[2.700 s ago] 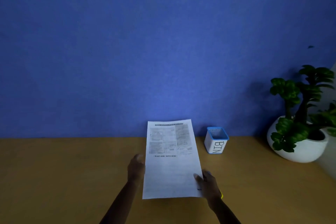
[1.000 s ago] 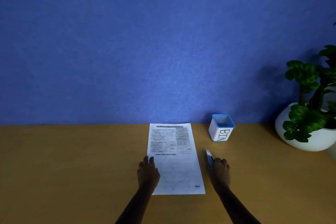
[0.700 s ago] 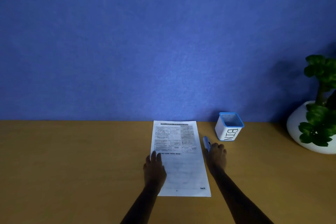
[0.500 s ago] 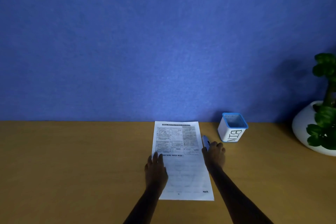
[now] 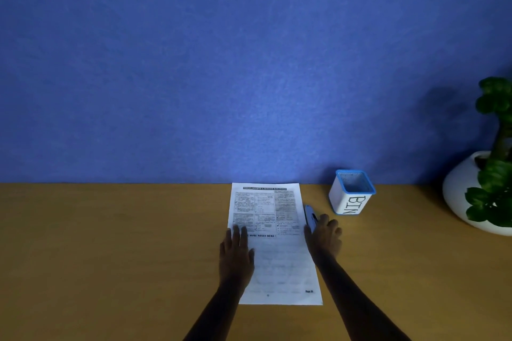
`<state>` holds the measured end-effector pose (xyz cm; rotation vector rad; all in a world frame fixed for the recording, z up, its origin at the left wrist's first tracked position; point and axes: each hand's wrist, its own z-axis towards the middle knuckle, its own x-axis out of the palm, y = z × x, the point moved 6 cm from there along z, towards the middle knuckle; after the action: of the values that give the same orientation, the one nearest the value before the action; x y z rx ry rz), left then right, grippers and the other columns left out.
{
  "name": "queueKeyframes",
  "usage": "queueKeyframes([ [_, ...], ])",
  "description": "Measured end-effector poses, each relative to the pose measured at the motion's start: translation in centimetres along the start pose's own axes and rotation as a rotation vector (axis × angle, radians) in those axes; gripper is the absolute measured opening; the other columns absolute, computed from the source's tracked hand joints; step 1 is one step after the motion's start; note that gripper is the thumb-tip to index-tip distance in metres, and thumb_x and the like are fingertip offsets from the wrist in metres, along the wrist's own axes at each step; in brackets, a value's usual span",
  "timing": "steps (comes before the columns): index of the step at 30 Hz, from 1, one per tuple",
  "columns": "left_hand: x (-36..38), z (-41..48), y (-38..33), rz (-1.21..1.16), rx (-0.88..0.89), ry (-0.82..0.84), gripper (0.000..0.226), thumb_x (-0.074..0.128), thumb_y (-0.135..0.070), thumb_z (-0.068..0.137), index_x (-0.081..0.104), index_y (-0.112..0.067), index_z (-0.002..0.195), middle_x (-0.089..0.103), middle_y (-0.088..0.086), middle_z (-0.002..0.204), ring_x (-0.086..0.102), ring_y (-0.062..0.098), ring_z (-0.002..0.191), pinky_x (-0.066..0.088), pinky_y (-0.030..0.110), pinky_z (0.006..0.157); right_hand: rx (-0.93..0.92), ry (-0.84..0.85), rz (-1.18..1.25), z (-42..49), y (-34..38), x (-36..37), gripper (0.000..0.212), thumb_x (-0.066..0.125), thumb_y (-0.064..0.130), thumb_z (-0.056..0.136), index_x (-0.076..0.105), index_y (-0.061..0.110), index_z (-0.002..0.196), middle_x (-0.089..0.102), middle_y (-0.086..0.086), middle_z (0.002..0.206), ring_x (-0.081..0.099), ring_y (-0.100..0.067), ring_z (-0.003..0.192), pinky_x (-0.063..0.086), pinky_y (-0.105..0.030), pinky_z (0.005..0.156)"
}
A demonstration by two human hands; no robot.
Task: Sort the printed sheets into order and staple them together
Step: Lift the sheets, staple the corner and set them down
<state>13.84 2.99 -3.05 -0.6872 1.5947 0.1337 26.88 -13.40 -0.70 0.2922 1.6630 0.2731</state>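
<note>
The printed sheets (image 5: 277, 243) lie flat as one stack on the wooden table (image 5: 110, 243), top edge against the blue wall. How many sheets lie under the top page cannot be told. My left hand (image 5: 235, 252) rests flat on the stack's left side, fingers spread a little. My right hand (image 5: 324, 235) sits just right of the stack, wrapped around the rear of a blue stapler (image 5: 309, 214). The stapler's front end points toward the wall alongside the paper's right edge.
A small white container with a blue rim, marked BIN (image 5: 350, 194), stands right of the stapler near the wall. A potted green plant in a round white pot (image 5: 471, 196) fills the far right. The blue wall (image 5: 249, 63) bounds the table's back edge.
The sheets, held up in both hands earlier, now lie on the table. My left hand presses them down; my right hand has taken the stapler and slid it forward beside the paper.
</note>
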Motion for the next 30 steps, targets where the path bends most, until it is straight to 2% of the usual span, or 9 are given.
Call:
queueKeyframes([
  [5,-0.1,-0.6,-0.2,0.019,0.028,-0.023,0.059,0.021,-0.037,0.098,-0.009,-0.016,0.145,-0.008,0.01,0.158,-0.005,0.026,0.146,0.005,0.038,0.12,-0.148,-0.124,-0.025,-2.1,-0.2,-0.6,0.049,0.051,0.031,0.091,0.039,0.006,0.132,0.047,-0.017,0.133,0.046,-0.03,0.121,0.048,-0.041,0.091],
  [8,0.0,-1.1,-0.1,0.01,0.023,-0.044,0.059,0.018,-0.04,0.097,-0.008,-0.017,0.145,-0.007,0.011,0.158,-0.003,0.027,0.146,0.005,0.039,0.12,-0.43,-0.215,0.124,-4.2,0.7,-0.5,0.036,0.067,0.004,0.08,0.058,-0.005,0.114,0.062,-0.026,0.114,0.061,-0.039,0.104,0.059,-0.041,0.07],
  [10,0.0,-1.7,-0.2,0.029,0.025,-0.041,0.062,-0.003,-0.046,0.09,-0.008,-0.016,0.145,-0.006,0.011,0.158,-0.002,0.027,0.146,0.005,0.039,0.12,-0.53,-0.187,0.119,-5.6,1.1,0.2,0.033,0.065,0.005,0.082,0.059,-0.003,0.113,0.062,-0.024,0.115,0.063,-0.037,0.104,0.061,-0.038,0.065],
  [13,0.0,-2.2,-0.4,0.018,0.031,-0.044,0.099,-0.028,-0.055,0.057,-0.006,-0.016,0.145,-0.005,0.011,0.158,-0.001,0.026,0.146,0.006,0.038,0.12,-0.539,-0.023,0.047,-6.4,1.2,2.4,0.047,0.042,0.025,0.097,0.035,0.004,0.138,0.038,-0.018,0.146,0.04,-0.028,0.134,0.049,-0.036,0.098],
  [16,0.1,-2.5,-0.2,0.015,0.022,-0.048,0.103,-0.03,-0.055,0.055,-0.004,-0.014,0.145,-0.002,0.013,0.158,0.002,0.027,0.146,0.008,0.039,0.12,-0.478,0.074,-0.039,-6.7,0.8,3.5,0.061,0.02,0.044,0.097,0.013,0.008,0.146,0.015,-0.012,0.157,0.015,-0.021,0.145,0.023,-0.033,0.117],
  [20,-1.1,-3.2,-0.8,0.014,0.037,-0.079,0.101,-0.024,-0.058,0.072,0.026,-0.004,0.14,0.027,0.023,0.15,0.03,0.039,0.137,0.029,0.051,0.111,-0.415,0.123,-0.052,-7.0,0.5,4.1,0.107,-0.019,0.065,0.06,0.006,0.007,0.147,0.008,-0.011,0.158,0.008,-0.021,0.146,0.01,-0.035,0.119],
  [24,-1.5,-3.8,-0.8,0.054,0.061,-0.065,0.085,-0.007,-0.044,0.094,0.065,-0.001,0.109,0.068,0.02,0.114,0.067,0.034,0.1,0.056,0.049,0.076,-0.454,-0.033,-0.098,-7.4,1.1,3.3,0.109,-0.019,0.067,0.069,0.026,-0.002,0.141,0.03,-0.021,0.15,0.03,-0.029,0.14,0.028,-0.042,0.114],
  [27,-1.1,-3.8,-0.6,0.084,0.068,-0.057,0.084,-0.005,-0.043,0.094,0.066,-0.001,0.108,0.069,0.019,0.112,0.068,0.032,0.098,0.056,0.05,0.075,-0.44,0.106,-0.086,-7.6,0.6,4.7,0.1,-0.014,0.067,0.069,0.005,0.008,0.147,0.009,-0.012,0.158,0.007,-0.024,0.146,0.007,-0.039,0.12],
  [30,-0.9,-3.7,-0.4,0.097,0.053,-0.05,0.084,-0.005,-0.044,0.094,0.065,-0.001,0.11,0.069,0.019,0.113,0.068,0.032,0.099,0.056,0.05,0.076,-0.428,0.107,-0.096,-7.4,0.3,5.1,0.079,0.009,0.061,0.087,0.002,0.01,0.146,0.006,-0.011,0.158,0.003,-0.023,0.146,0.002,-0.038,0.12],
])
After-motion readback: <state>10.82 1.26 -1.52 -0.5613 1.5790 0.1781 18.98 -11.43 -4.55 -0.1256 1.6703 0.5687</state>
